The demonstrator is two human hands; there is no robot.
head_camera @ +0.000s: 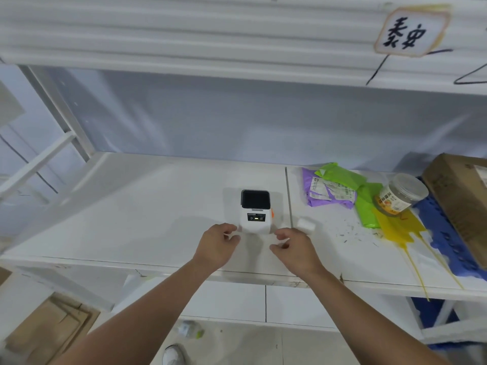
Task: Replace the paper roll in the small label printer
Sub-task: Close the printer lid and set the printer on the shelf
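Observation:
A small white label printer (255, 212) with a dark lid and an orange side tab stands on the white shelf (137, 206), its lid closed. A white paper roll (306, 225) lies just right of it. My left hand (217, 246) hovers at the printer's front left corner, fingers curled and apart, holding nothing. My right hand (295, 248) hovers at the front right corner, just in front of the roll, also with nothing in it.
On the right of the shelf lie purple and green mailer bags (334, 188), a yellow bag (398, 227), a clear plastic jar (402, 194), a blue sheet (448, 238) and a cardboard box (463, 201). An upper shelf (210, 48) overhangs.

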